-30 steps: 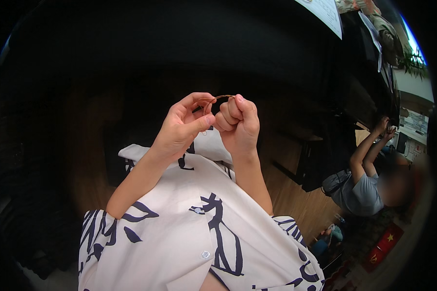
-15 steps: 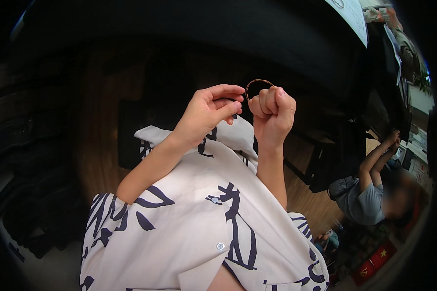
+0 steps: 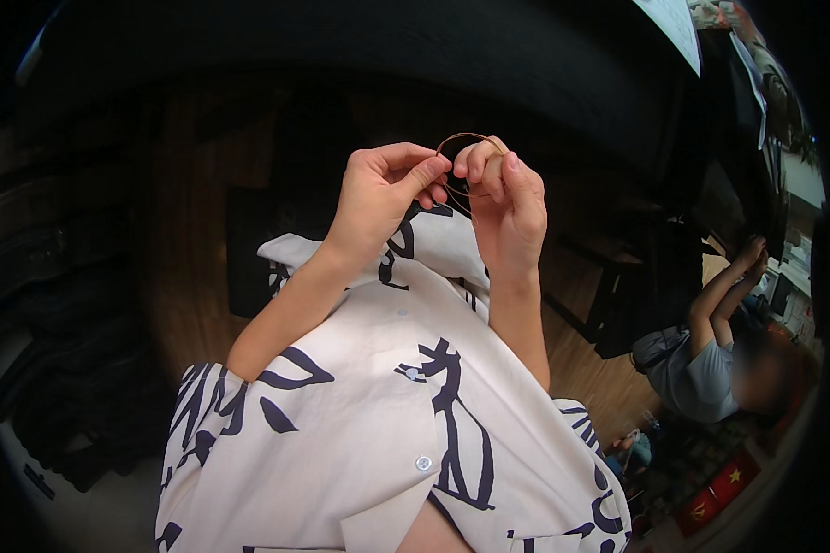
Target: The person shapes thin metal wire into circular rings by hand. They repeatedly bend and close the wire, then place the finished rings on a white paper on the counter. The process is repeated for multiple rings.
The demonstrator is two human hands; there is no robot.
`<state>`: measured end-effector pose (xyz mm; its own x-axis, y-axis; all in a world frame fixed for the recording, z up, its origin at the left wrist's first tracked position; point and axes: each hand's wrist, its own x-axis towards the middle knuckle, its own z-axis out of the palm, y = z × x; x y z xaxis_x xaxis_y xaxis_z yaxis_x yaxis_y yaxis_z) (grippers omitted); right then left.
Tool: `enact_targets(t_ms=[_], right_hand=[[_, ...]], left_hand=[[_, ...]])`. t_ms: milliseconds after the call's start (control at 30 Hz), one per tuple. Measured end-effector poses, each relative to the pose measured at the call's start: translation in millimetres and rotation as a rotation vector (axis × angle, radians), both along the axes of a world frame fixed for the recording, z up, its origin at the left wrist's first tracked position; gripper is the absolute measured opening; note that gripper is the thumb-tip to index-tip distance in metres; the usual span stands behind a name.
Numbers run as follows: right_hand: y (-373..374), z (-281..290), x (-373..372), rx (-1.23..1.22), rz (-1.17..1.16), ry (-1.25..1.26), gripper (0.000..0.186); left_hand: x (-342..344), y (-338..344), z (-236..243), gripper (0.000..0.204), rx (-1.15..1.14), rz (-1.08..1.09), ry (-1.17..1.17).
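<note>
A thin brown loop [image 3: 464, 135], like a coil of wire or cord, is held up between my two hands in front of my chest. My left hand [image 3: 373, 203] pinches its left side between thumb and fingertips. On the other side, my right hand [image 3: 509, 207] has its fingers curled, with the thumb pressed against the loop near the index finger. The strand arches over the gap between the hands, and part of it runs below my left fingertips. Whether it is wire or cord I cannot tell.
Beyond my hands stretches a dark surface [image 3: 341, 55], with white paper [image 3: 675, 32] at its far right. Another person [image 3: 696, 369] in a grey top sits to the right, arms raised. Small red flags [image 3: 719, 490] lie at the lower right. Dark stacked shapes [image 3: 55, 323] fill the left.
My left hand has closed its fingertips on the loop, where before it was beside it. My right hand has shifted slightly left and its fingers have loosened, showing more of the strand.
</note>
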<state>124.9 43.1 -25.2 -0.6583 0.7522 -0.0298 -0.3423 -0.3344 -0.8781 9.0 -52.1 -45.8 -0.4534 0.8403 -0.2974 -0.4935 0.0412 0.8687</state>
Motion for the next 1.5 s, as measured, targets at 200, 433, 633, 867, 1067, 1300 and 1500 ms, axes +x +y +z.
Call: enact_targets(t_ms=[200, 433, 633, 867, 1067, 1300, 1500], right_hand=[[14, -7, 13, 0.172, 0.081, -0.265, 0.039], [13, -5, 15, 0.2, 0.002, -0.324, 0.025], [14, -9, 13, 0.24, -0.005, -0.266, 0.021], [14, -13, 12, 0.292, -0.001, -0.234, 0.02], [12, -12, 11, 0.302, -0.004, -0.215, 0.019], [12, -15, 11, 0.316, 0.012, -0.2, 0.019], [11, -12, 9, 0.22, 0.027, -0.191, 0.025]], left_hand=[[-7, -2, 2, 0.016, 0.013, 0.001, 0.047], [-9, -2, 5, 0.014, 0.013, 0.036, 0.09], [-11, -2, 5, 0.014, 0.008, 0.05, 0.119], [-13, -3, 5, 0.014, 0.026, 0.06, 0.159], [-15, -2, 5, 0.015, -0.033, -0.01, 0.206], [-14, -2, 4, 0.014, -0.009, -0.052, 0.069], [-14, -3, 4, 0.013, 0.064, -0.045, 0.038]])
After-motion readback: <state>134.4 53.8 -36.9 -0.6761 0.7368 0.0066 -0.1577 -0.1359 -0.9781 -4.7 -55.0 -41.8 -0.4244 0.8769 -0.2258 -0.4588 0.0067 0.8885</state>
